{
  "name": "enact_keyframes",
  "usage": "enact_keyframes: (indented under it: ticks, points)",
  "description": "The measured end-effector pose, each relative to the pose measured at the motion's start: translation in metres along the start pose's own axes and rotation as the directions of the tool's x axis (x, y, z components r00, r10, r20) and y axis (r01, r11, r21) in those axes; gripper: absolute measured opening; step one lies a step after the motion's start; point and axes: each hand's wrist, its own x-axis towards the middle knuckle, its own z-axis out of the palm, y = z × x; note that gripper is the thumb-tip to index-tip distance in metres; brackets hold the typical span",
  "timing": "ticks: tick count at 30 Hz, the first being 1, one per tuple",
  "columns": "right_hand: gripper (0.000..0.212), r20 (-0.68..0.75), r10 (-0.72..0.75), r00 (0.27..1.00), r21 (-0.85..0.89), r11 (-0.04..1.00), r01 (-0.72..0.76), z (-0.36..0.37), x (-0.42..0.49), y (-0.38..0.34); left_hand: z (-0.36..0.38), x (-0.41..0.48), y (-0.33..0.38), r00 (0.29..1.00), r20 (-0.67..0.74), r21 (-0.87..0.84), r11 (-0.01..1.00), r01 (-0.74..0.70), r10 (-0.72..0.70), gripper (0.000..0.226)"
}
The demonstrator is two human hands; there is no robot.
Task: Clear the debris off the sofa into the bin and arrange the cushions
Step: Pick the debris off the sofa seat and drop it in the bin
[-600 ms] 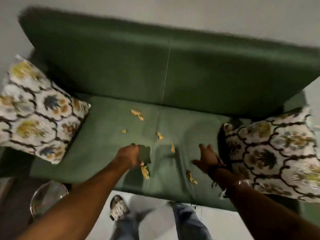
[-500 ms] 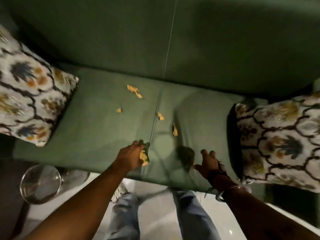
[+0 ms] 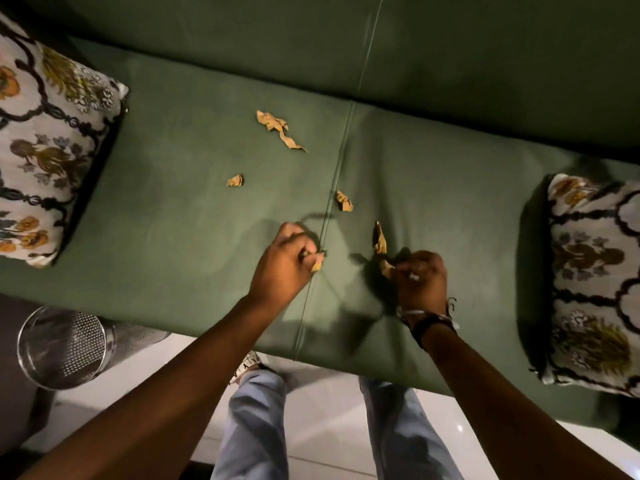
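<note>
Green sofa (image 3: 173,202) is seen from above; the seat is smooth matte fabric, two pads split by a stitched seam (image 3: 337,168) running front to back. Crumpled tan paper-like debris is scattered mid-seat: a long twisted scrap (image 3: 278,129) toward the backrest, a small balled scrap (image 3: 235,180) left of the seam, a small folded scrap (image 3: 344,201) just right of the seam.

Left hand (image 3: 285,265) is curled closed over the seam near the seat's front half; a tan bit (image 3: 317,266) is pinched at the fingertips. Right hand (image 3: 420,278) is closed around the lower end of a longer crinkled strip (image 3: 380,242), which sticks up and away from the fist toward the backrest. Whether the strip is lifted off the seat cannot be told. Bangle and dark band (image 3: 429,320) are worn on the right wrist.

Patterned cushion (image 3: 45,143) is lying at the sofa's left end, off-white woven cover with black lattice and ochre floral motifs, squarish with soft corners. A matching cushion (image 3: 595,282) is lying at the right end, flat on the seat.

Round perforated metal bin (image 3: 64,346) is standing on the floor by the front left corner of the sofa, shiny rim, mesh wall; a clear liner seems to be inside, contents cannot be told. Glossy white floor tiles (image 3: 329,410) and blue jeans legs (image 3: 256,427) are seen below the seat edge.
</note>
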Motion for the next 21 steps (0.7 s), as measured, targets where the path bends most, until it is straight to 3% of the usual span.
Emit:
enact_keyframes:
  ticks: [3, 7, 10, 13, 16, 18, 21]
  points:
    - [0.013, -0.008, -0.035, 0.999, -0.102, 0.994, 0.034, 0.022, 0.034, -0.034, 0.006, 0.052, 0.032, 0.990, -0.021, -0.055, 0.988, -0.142, 0.141, 0.011]
    - [0.017, -0.007, 0.001, 1.000, -0.291, 0.957, -0.003, 0.036, 0.057, -0.042, 0.019, 0.104, 0.050, 0.946, 0.217, 0.090, 0.961, -0.263, 0.239, 0.008]
    - [0.012, -0.024, 0.008, 1.000, -0.284, 0.959, -0.015, 0.037, 0.053, -0.034, 0.024, 0.115, 0.045, 0.933, 0.233, 0.216, 0.921, -0.323, 0.273, 0.008]
    - [0.014, -0.033, 0.036, 0.999, -0.234, 0.971, -0.043, 0.035, 0.025, -0.026, 0.027, 0.099, 0.036, 0.984, 0.087, 0.216, 0.961, -0.173, 0.157, 0.008]
    - [0.017, -0.005, 0.016, 1.000, -0.173, 0.985, -0.016, 0.044, -0.018, -0.038, 0.011, 0.055, 0.010, 0.992, -0.080, -0.176, 0.981, 0.080, -0.095, 0.005]
    - [0.020, 0.042, -0.065, 0.997, -0.155, 0.985, 0.070, 0.070, -0.053, -0.058, -0.014, 0.007, -0.022, 0.947, -0.189, -0.380, 0.908, 0.174, -0.261, 0.008]
    - [0.012, 0.233, -0.188, 0.954, -0.129, 0.967, 0.222, 0.137, -0.105, -0.091, -0.061, -0.076, -0.092, 0.787, -0.332, -0.603, 0.759, 0.247, -0.520, 0.012]
